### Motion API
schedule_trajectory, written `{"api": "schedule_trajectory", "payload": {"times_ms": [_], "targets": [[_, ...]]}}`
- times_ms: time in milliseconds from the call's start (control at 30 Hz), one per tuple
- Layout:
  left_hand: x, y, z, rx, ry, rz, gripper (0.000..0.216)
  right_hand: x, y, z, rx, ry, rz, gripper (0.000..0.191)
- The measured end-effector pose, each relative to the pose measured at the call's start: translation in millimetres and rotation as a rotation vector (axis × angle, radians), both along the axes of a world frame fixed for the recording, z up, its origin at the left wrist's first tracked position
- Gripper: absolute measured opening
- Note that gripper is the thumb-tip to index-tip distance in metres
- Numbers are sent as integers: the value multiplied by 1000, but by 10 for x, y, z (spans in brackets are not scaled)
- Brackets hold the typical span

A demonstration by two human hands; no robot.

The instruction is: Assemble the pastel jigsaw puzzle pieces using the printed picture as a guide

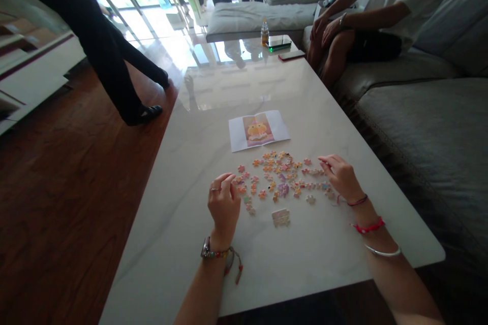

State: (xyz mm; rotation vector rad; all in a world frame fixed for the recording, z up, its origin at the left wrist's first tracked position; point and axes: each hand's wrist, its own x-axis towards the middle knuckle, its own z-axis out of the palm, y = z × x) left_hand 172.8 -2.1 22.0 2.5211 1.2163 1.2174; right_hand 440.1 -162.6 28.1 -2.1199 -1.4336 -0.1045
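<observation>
Loose jigsaw puzzle pieces (283, 190) in yellow, pink, purple and white lie spread over the white table. My left hand (224, 202) is at the left edge of the spread, fingers curled in and closed; whatever may be in them is hidden. On the right side, my right hand (340, 177) hovers by the outer pieces with thumb and fingertips pinched together; anything between them is too small to make out. A small joined block of pale pieces (281, 217) lies nearer to me, between my wrists. Beyond the pieces rests a paper sheet with a printed picture (258, 130).
At the table's far end are a bottle (264, 32) and two phones, one black (279, 42) and one with a red edge (291, 55). A person (358, 25) sits on the grey sofa (427, 127) to the right. Another person's legs (110, 56) are at the left.
</observation>
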Motion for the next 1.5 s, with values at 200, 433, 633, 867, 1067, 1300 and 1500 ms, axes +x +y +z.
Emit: {"api": "schedule_trajectory", "payload": {"times_ms": [200,433,633,867,1067,1300,1500], "targets": [[-52,10,11,-38,-1,35,24,-20,-11,4,38,37,-66,27],[-72,15,-28,-75,46,-9,22,-31,-19,-30,21,94,-108,25],[-94,-4,-53,-85,54,-27,21,-82,-16,-7,24,122,-114,25],[-85,-25,-33,-62,67,-43,19,-56,-50,37,100,10,-153,26],[-65,-74,8,-39,84,-24,21,-80,-79,107,77,-128,-97,24],[-98,-24,75,-56,100,45,24,-106,-86,119,27,-197,3,21],[-126,-20,78,-31,120,69,27,-92,-99,68,16,-254,34,23]]}}
